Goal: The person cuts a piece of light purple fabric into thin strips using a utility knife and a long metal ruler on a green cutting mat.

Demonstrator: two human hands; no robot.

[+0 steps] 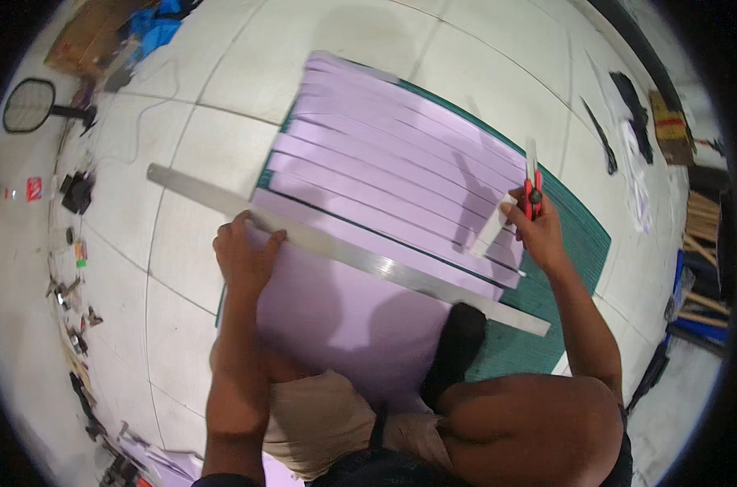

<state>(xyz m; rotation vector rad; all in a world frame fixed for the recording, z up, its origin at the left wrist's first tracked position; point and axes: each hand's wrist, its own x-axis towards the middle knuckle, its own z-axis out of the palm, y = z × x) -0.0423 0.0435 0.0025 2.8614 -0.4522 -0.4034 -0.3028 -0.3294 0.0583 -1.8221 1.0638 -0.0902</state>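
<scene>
My left hand [248,252] presses down on the left part of a long metal ruler [384,266], its fingertips on the ruler and its thumb spread aside. The ruler lies slantwise across a lilac sheet [336,304], overhanging it at both ends. In my right hand [540,231] is a red-and-black cutter knife [534,199], its pale end pointing away from me. The same hand pinches a short white strip [492,229] over the right ends of several lilac strips [384,154]. Those strips lie side by side on a green cutting mat [575,235].
My black-covered foot [456,345] rests on the sheet against the ruler's near edge. Dark scissors [602,140] lie on the white tiled floor [198,154] at the far right. Small tools and clutter [76,325] line the left side. A cardboard box [671,127] stands at right.
</scene>
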